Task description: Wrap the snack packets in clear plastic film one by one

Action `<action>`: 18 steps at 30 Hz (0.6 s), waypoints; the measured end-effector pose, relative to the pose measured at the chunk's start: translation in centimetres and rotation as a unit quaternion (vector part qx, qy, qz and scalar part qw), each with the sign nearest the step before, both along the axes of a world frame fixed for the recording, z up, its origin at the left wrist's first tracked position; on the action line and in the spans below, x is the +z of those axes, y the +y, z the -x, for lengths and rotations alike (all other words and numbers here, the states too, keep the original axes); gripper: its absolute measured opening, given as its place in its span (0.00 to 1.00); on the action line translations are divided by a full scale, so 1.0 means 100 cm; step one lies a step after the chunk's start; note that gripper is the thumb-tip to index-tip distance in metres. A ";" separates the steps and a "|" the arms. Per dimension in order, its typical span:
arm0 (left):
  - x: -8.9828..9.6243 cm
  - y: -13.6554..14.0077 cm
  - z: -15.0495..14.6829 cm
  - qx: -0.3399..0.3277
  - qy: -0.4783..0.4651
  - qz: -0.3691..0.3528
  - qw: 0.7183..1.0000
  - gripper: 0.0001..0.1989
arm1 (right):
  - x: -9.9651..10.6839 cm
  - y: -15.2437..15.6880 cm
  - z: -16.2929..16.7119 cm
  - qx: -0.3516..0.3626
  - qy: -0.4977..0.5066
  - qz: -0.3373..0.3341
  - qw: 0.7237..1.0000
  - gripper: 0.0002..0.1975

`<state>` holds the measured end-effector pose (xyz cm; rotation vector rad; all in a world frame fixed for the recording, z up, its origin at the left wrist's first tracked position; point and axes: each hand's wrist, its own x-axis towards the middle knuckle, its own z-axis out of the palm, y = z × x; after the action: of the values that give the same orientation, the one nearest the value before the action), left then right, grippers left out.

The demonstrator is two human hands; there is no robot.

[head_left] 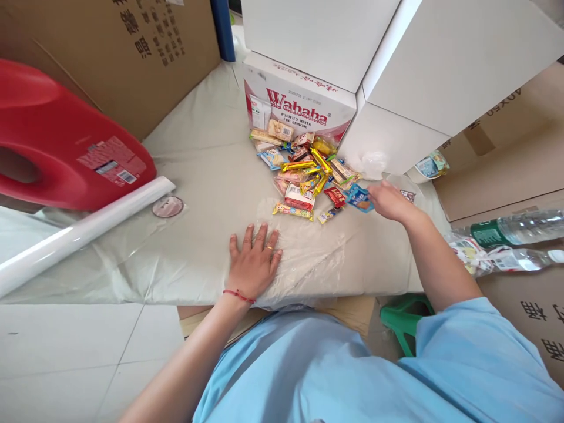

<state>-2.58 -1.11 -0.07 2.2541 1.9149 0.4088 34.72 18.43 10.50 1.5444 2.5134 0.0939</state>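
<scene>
My left hand [254, 261] lies flat on the plastic-covered table [211, 176], fingers spread, with nothing in it. At the right of a heap of wrapped snacks, my right hand [390, 201] pinches a small blue snack packet [359, 198]. A red packet [335, 197] and a small yellow-and-blue packet [329, 215] lie close to it. The heap holds several yellow stick packs [321, 160], a red-and-clear pack [299, 197] and a wrapped biscuit [281, 130]. Nearer my left hand is a long yellow patterned packet [293, 211].
Behind the snacks stands a Wahaha water carton [299, 97] beside white boxes [405, 64]. On the left are a red jug [66, 141], a white roll [83, 235] and a round disc [168, 206]. Plastic bottles [520, 229] lie right, above a green stool [408, 320].
</scene>
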 end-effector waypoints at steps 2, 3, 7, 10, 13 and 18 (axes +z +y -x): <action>0.000 0.000 0.000 0.000 0.000 -0.003 1.000 0.29 | -0.004 -0.014 -0.018 -0.033 -0.043 0.063 0.997 0.13; 0.000 0.000 0.000 0.001 0.001 -0.004 1.000 0.29 | -0.008 -0.022 -0.021 -0.045 -0.050 0.083 0.994 0.13; -0.001 0.000 -0.001 0.001 0.007 -0.004 1.000 0.29 | -0.031 -0.054 -0.011 -0.052 0.031 0.070 0.996 0.16; 0.000 0.000 -0.001 0.000 0.008 -0.002 1.000 0.28 | -0.042 -0.071 -0.002 -0.055 0.062 0.022 0.996 0.22; 0.001 0.000 -0.002 0.005 0.005 0.001 1.000 0.28 | -0.045 -0.077 -0.002 -0.043 0.084 0.020 0.995 0.20; 0.001 0.000 -0.002 0.011 0.010 0.004 1.000 0.29 | -0.022 -0.086 0.007 0.007 0.214 0.026 0.977 0.17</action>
<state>-2.35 -1.10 0.04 2.2419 1.9486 0.3826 34.02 9.83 8.29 1.6724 2.8150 -0.3368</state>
